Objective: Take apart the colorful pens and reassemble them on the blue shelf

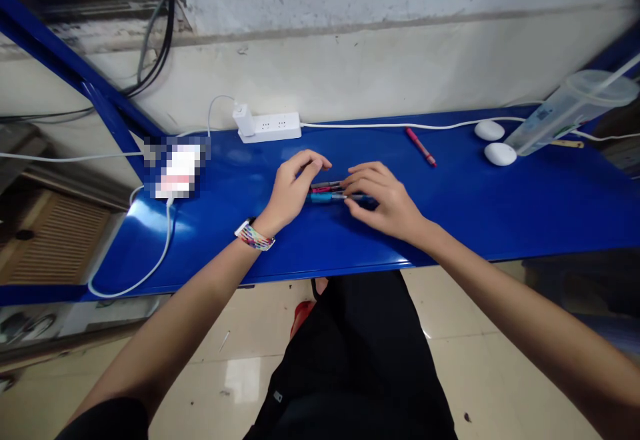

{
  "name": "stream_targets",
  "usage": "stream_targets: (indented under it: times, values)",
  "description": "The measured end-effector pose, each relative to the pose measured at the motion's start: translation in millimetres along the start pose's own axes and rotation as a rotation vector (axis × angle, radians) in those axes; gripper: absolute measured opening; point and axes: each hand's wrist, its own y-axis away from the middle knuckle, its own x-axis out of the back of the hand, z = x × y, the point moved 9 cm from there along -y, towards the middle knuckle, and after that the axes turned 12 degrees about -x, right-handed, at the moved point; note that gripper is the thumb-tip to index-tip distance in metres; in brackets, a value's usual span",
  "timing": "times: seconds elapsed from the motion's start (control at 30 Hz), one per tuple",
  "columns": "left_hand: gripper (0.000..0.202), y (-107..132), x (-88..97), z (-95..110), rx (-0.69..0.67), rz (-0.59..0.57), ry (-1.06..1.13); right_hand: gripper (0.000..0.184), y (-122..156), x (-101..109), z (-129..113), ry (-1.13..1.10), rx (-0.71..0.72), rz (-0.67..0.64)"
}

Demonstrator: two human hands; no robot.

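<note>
Black clothing point(360, 360) on the person's lap fills the space just below the front edge of a glossy blue bench point(480, 213), which spans almost the whole view. Toward its back right corner is a translucent plastic container point(547, 120). Left of centre on the back edge lies a white power strip point(275, 128) with a charger plugged into it. Near the left edge an item point(180, 170) is pixelated beyond telling, and a white cable runs from it. Over the middle of the bench the two hands are apart: the left hand point(295, 183), a woven multicoloured band point(257, 235) at its wrist, curls loosely with a gap inside the thumb; the right hand point(380, 197) brings its fingertips to some pens point(323, 197), though whether they grip cannot be told. Two white rounded objects point(495, 143) sit just beside the container. One red pen point(421, 147) lies alone, nearer the back edge. Blue, pink and grey show among the bunched pens between the hands.
</note>
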Motion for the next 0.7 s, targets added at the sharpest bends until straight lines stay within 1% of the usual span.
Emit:
stream_targets:
  times: [0.03, 0.07, 0.1, 0.13, 0.2, 0.27, 0.37, 0.43, 0.5, 0.6, 0.7]
  values:
    - [0.034, -3.9, -3.6, 2.7, -0.014, -0.055, 0.021, 0.011, -6.7, 6.9, 5.9, -0.009, -0.041, 0.057]
    - [0.036, -8.2, -7.1, 3.1, -0.02, -0.111, 0.018, 0.012, -14.7, 12.0, 14.3, -0.009, -0.099, 0.096]
    - [0.034, -13.2, -8.6, 1.1, -0.017, -0.144, -0.004, 0.013, -23.2, 17.9, 23.4, -0.026, -0.153, 0.144]
    - [0.029, -19.2, -7.8, -2.3, -0.013, -0.151, -0.034, 0.013, -32.4, 21.7, 33.1, -0.059, -0.203, 0.17]
    - [0.016, -33.1, -0.2, -11.9, -0.008, -0.077, -0.044, 0.015, -51.6, 24.7, 53.3, -0.157, -0.293, 0.185]
    - [0.009, -45.6, 6.8, -25.7, 0.024, -0.001, -0.002, 0.017, -68.7, 23.4, 74.3, -0.293, -0.389, 0.172]
    - [0.011, -58.3, 14.2, -42.2, 0.035, 0.062, 0.014, 0.021, -83.8, 18.2, 100.0, -0.583, -0.526, 0.138]
    - [0.013, -61.1, 15.5, -48.8, 0.018, 0.058, -0.003, 0.022, -86.5, 15.0, 108.4, -0.716, -0.577, 0.108]
    - [0.014, -59.3, 14.9, -52.9, -0.01, 0.041, -0.032, 0.024, -85.0, 13.4, 111.2, -0.785, -0.589, 0.079]
    - [0.013, -51.5, 12.7, -58.4, -0.037, 0.031, -0.059, 0.028, -78.3, 10.9, 114.4, -0.823, -0.589, 0.052]
    - [0.014, -44.0, 8.5, -64.4, -0.021, 0.013, -0.064, 0.029, -71.8, 7.9, 120.9, -0.815, -0.606, 0.05]
